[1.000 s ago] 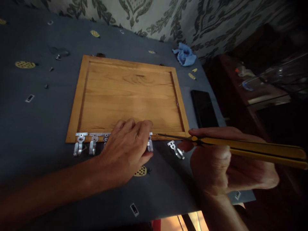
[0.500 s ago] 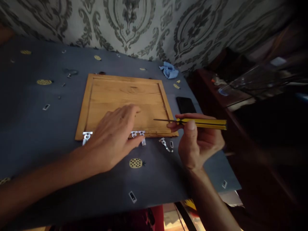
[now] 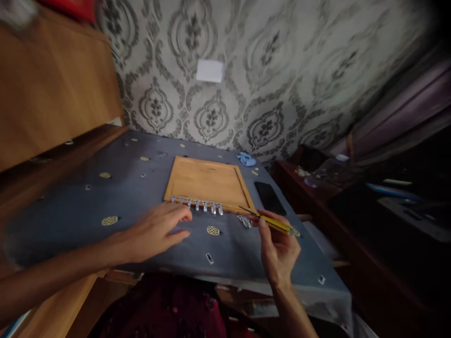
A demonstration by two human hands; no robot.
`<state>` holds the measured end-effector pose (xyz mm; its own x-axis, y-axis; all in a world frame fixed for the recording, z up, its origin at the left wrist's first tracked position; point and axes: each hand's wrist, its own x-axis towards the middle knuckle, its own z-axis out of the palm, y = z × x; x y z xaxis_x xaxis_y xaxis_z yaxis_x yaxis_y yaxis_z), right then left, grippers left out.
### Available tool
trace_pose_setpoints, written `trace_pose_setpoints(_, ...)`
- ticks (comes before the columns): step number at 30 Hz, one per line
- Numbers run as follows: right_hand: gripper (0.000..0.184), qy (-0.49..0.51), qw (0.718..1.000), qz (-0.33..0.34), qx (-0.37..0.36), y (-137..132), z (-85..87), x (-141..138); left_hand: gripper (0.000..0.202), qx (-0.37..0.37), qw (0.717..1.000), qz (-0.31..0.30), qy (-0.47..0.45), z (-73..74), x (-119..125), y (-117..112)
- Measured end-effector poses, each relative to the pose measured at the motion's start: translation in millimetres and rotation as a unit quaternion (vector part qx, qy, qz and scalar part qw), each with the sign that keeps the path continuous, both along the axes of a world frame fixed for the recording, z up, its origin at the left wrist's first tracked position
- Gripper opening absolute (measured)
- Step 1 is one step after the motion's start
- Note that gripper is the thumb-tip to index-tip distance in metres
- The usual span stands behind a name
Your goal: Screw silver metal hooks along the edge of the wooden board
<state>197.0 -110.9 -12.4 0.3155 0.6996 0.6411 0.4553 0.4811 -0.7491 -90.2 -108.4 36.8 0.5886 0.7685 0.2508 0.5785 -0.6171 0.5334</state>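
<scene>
A screwdriver with a yellow handle (image 3: 276,224) is gripped in my right hand (image 3: 280,251), its thin shaft pointing left over the near right corner of a framed wooden panel (image 3: 207,179). Along the panel's near edge sits a row of several small silver metal clips (image 3: 205,206). One loose metal piece (image 3: 244,220) lies on the cloth just off that edge, close to my right hand. My left hand (image 3: 158,232) hovers near the panel's near left corner, fingers bent and thumb apart, with nothing seen in it.
A dark blue patterned cloth (image 3: 141,220) covers the table. A black phone (image 3: 269,197) lies right of the panel, with a crumpled blue cloth (image 3: 246,159) behind it. Wooden furniture (image 3: 56,89) stands at the left; patterned wallpaper (image 3: 211,112) rises at the back.
The view has tilted up and drawn back. My left hand has come off the panel toward the left, uncovering the row of clips. My right hand still holds the screwdriver, now angled differently.
</scene>
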Motion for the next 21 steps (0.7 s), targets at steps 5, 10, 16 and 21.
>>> trace_pose_setpoints(5, 0.022, -0.068, 0.995, 0.012, 0.075, -40, -5.7, -15, 0.029, -0.010, 0.997, -0.029, -0.067, -15.8, 12, -56)
trace_pose_setpoints(10, 0.036, -0.155, 0.979, 0.072, 0.113, -74, -22.2, -49, 0.047, 0.087, 0.992, -0.039, -0.082, -18.5, 41, -94)
trace_pose_setpoints(16, 0.049, -0.177, 0.968, 0.112, 0.138, -79, -21.7, -70, 0.016, 0.232, 0.969, -0.057, -0.062, -24.1, 53, -94)
trace_pose_setpoints(21, 0.053, -0.134, 0.973, 0.110, 0.153, -75, -46.0, -67, 0.021, 0.412, 0.906, -0.084, -0.045, -18.7, 55, -75)
